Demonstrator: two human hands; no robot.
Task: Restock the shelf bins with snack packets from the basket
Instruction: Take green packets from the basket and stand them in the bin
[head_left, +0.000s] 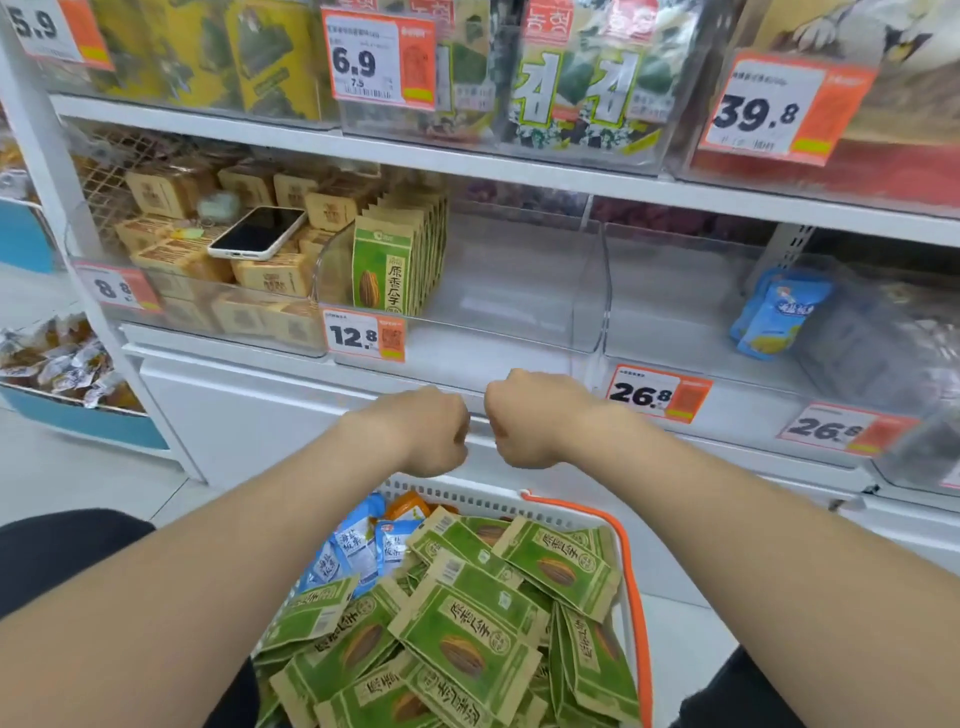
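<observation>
green packets fill the basket; just beyond its far rim our left hand and right hand hover level, fisted, empty.

White metal shelf: clear plastic tan-box bin at nine o'clock, clear green-packet bin at centre, clear blue-packet bin at three o'clock, side by side.

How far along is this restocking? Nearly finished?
Early on, it seems. Done: one row of green packets stands at the left of the clear bin, which is mostly bare. In hand: nothing; the left hand and right hand are empty fists. Left: the basket is heaped with loose packets.
</observation>
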